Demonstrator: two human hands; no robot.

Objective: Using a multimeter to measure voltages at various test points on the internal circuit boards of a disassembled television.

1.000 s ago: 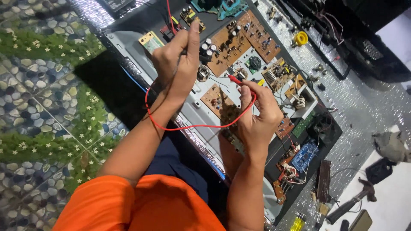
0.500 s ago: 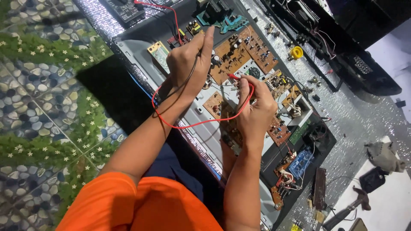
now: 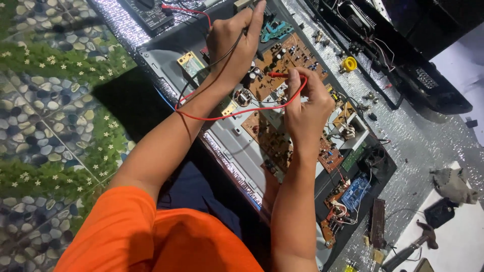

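Observation:
My left hand pinches a black test probe, its tip down near the top of a brown circuit board. My right hand grips a red test probe and presses its tip onto the same board. A red lead loops from that probe under my left forearm; a black lead runs along my left wrist. The board lies inside an open grey metal chassis resting across my lap.
A black meter sits at the top edge. A smaller brown board, a blue board and a yellow ring lie to the right. A black device casing is at upper right, a hammer at lower right. Pebble-pattern floor on the left.
The view has shifted so the chassis and both hands sit lower and further right. My left hand has stretched further up the board; my right hand stays on the red probe.

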